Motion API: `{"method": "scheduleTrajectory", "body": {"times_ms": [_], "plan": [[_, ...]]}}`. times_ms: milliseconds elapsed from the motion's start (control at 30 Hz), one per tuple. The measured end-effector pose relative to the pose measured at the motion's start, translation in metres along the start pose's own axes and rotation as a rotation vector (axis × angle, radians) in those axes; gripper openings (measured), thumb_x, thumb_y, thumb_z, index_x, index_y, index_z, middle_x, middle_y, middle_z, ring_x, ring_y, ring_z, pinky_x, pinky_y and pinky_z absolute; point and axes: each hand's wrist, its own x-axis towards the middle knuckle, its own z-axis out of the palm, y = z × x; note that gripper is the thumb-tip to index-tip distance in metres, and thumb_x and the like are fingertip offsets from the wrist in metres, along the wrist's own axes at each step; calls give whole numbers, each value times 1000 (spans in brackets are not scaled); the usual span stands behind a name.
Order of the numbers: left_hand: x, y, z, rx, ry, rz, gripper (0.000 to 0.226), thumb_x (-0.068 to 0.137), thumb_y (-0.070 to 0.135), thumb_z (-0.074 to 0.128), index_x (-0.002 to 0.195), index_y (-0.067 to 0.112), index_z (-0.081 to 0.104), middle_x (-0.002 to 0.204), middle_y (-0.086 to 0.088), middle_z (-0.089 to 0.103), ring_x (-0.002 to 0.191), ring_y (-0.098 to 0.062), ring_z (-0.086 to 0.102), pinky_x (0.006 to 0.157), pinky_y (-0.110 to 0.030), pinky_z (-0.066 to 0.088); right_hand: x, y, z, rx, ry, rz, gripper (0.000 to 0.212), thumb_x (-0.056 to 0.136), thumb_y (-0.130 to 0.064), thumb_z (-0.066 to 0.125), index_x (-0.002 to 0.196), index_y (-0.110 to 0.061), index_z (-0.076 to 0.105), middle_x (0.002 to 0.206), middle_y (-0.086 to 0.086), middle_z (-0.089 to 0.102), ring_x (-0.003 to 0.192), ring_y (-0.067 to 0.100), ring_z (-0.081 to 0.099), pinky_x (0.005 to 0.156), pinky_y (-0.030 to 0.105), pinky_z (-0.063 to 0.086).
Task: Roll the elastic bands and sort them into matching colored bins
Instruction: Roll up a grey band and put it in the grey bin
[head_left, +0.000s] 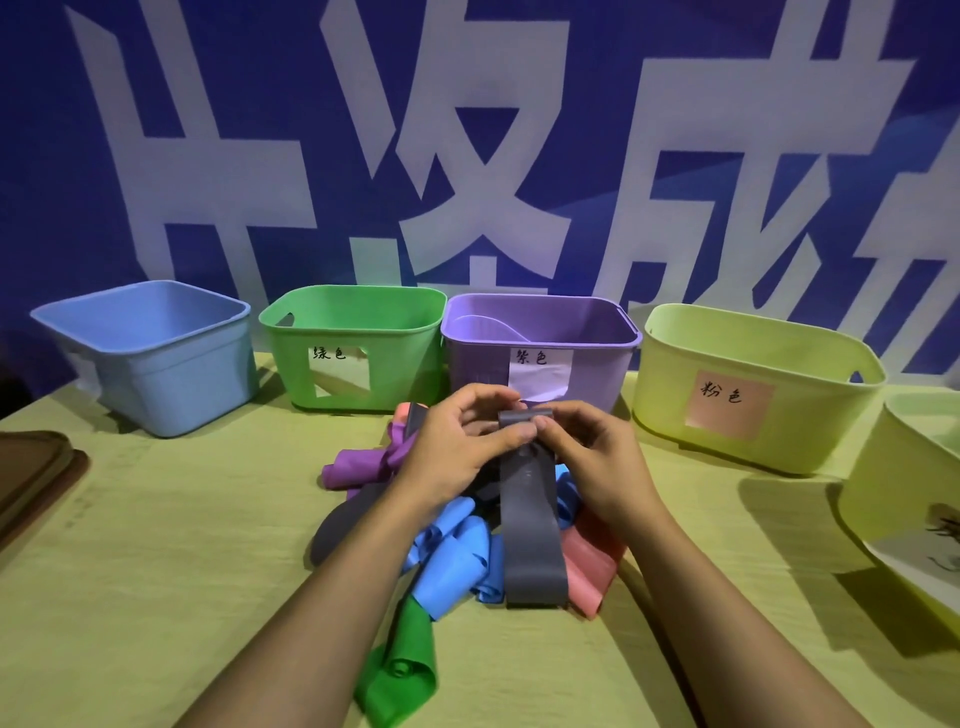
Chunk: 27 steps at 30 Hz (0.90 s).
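Both hands, the left hand (457, 441) and right hand (587, 447), pinch the top end of the grey band (530, 540) hanging toward the heap below them, and should probably keep its edges aligned while rolling tightly downward.

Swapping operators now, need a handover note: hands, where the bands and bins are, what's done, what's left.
Left hand and right hand both pinch the far end of the grey band, roll just begun; the rest hangs down over the pile.
Pile on the table: purple band, blue bands, pink band, green band, all loose.
Bins behind: blue bin, green bin, purple bin, yellow-green bin with a pink label.
Done: no rolled band visible in any bin.
Left: roll and sort everything.
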Motion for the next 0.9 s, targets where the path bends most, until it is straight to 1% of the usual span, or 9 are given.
{"method": "scheduleTrajectory", "body": {"times_ms": [133,267,367,467,567,667,733,800,900], "plan": [[0,-1,1,2,47,-102,39,79,50,74,99,17,76,85,1,71,77,-8,63,66,-18,50,0,0,-1,-28,-23,-52,16,93,-5,72,108,-8,74,101,2,78,94,10,72,85,23,56],[0,-6,0,99,54,-119,50,75,64,72,85,16,79,66,2,58,63,-12,48,59,-23,40,-3,-1,-3,-54,-37,-74,23,92,-6,73,115,-7,73,105,1,78,101,14,73,89,27,58],[0,-2,1,109,65,-100,47,76,56,73,85,11,78,60,8,61,54,-6,47,56,-20,39,-3,-2,-4,-41,-40,-68,24,92,-7,73,116,-7,72,106,2,78,103,18,73,91,30,59],[1,0,2,53,58,-72,29,90,30,73,92,1,76,58,11,64,48,4,49,52,-12,39,-4,-5,-1,14,-36,-8,24,93,-14,71,116,-7,71,106,7,77,102,18,72,86,28,59],[1,-1,3,42,31,-41,11,93,10,71,96,0,74,62,10,69,51,6,54,56,-9,42,-5,-8,2,23,-2,80,26,93,-35,67,99,-11,76,85,-1,75,78,8,67,68,21,52],[-1,-2,4,73,1,-22,7,89,6,76,96,5,75,70,9,73,62,3,62,62,-11,47,-2,-5,-1,-17,28,138,74,84,-71,66,87,2,72,75,24,66,67,17,57,63,34,47],[-2,-2,5,58,-6,-19,11,86,4,78,96,8,75,78,4,76,72,-3,67,68,-15,52,-3,-5,-2,-30,47,155,91,76,-82,66,84,9,66,69,27,60,62,20,54,58,36,45],[-2,-2,5,34,-11,-11,14,85,2,78,97,9,76,86,-3,78,81,-9,71,74,-19,56,-3,-8,-1,3,66,179,79,78,-72,68,71,6,63,57,13,54,53,16,50,50,28,43],[-1,-2,3,28,-16,-3,20,83,3,80,102,9,76,96,-8,79,89,-15,74,81,-25,58,-3,-11,2,11,66,174,50,81,-57,67,55,-15,63,53,3,54,49,13,47,45,23,40]]}}
